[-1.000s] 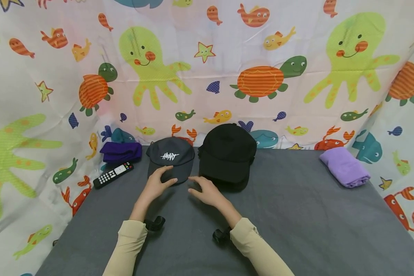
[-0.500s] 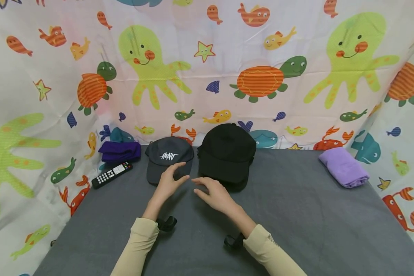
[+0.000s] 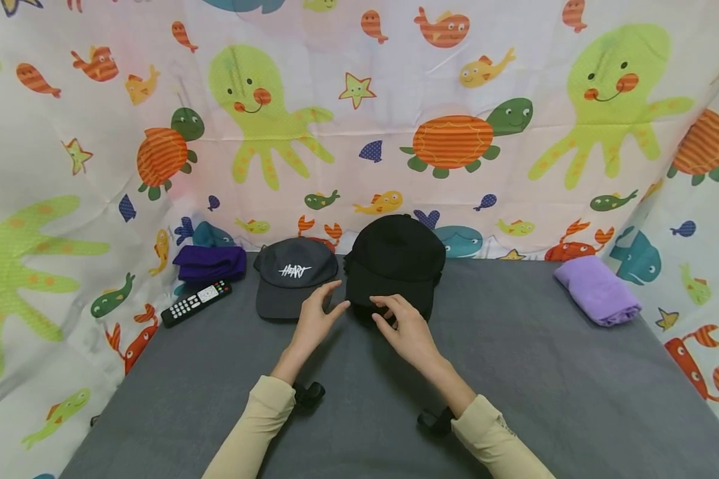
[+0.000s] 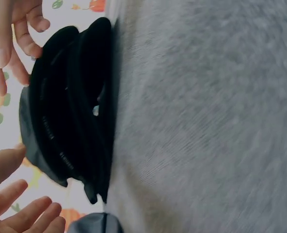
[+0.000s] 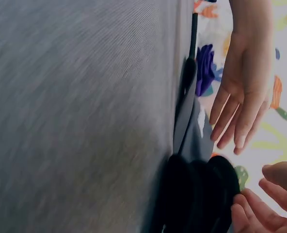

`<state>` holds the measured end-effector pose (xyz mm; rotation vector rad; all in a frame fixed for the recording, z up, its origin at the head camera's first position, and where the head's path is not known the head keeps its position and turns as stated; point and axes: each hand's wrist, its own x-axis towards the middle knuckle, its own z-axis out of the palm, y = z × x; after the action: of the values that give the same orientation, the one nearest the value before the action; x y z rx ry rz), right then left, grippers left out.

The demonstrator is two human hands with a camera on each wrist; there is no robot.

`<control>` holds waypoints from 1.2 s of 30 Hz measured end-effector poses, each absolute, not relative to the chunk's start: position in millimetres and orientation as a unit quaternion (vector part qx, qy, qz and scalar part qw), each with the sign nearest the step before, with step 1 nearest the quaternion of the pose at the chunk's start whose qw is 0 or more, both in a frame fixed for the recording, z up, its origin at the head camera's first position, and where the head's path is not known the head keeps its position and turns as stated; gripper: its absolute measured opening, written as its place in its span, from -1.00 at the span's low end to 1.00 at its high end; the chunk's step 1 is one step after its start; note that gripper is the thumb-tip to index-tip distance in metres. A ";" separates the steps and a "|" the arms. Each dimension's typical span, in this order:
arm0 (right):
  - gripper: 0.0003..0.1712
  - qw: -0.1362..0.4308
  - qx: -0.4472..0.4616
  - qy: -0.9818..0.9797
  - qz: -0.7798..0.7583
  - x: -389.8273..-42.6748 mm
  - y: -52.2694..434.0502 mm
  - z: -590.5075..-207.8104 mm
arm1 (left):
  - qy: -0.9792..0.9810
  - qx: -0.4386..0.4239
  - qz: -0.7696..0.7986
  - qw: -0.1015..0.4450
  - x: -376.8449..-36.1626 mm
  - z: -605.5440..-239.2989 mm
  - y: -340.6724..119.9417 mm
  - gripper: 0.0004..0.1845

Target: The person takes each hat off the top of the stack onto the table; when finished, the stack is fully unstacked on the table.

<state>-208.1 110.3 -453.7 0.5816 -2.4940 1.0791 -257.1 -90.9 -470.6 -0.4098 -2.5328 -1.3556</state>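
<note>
Black caps (image 3: 394, 266) stacked at rear edge of table (image 3: 545, 372), mid-width; count in stack unclear, brims hidden behind hands. One grey cap (image 3: 293, 276) just left of stack. Left hand (image 3: 314, 319) loose, fingers straight, empty, at stack's left side. Right hand (image 3: 409, 329) half-curled over brims; contact not discernible.

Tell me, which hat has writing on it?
The grey cap, left of the black cap. It has white letters on its front; the black one is plain. Both hands reach toward the black cap.
</note>
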 end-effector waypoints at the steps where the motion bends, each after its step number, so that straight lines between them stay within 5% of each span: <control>1: -0.66 0.189 0.198 -0.884 0.380 -209.3 113.3 -455.2 | -0.866 -0.141 -0.465 0.123 -258.1 -472.2 -89.3 -0.49; 16: -0.58 0.227 0.116 -0.873 0.417 -228.5 159.4 -473.3 | -0.851 -0.155 -0.489 0.112 -282.5 -485.8 -73.1 -0.50; 27: -0.27 0.159 0.073 -0.874 0.454 -246.3 177.8 -477.4 | -0.858 -0.164 -0.479 0.084 -304.8 -481.6 -66.8 -0.46; 36: -0.12 0.154 0.082 -0.876 0.449 -262.3 182.4 -478.9 | -0.833 -0.218 -0.495 0.116 -328.3 -487.6 -68.9 -0.44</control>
<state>-262.3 182.4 -478.9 0.2348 -2.5111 1.2872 -328.3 -68.9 -487.6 -0.6388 -2.4400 -1.4504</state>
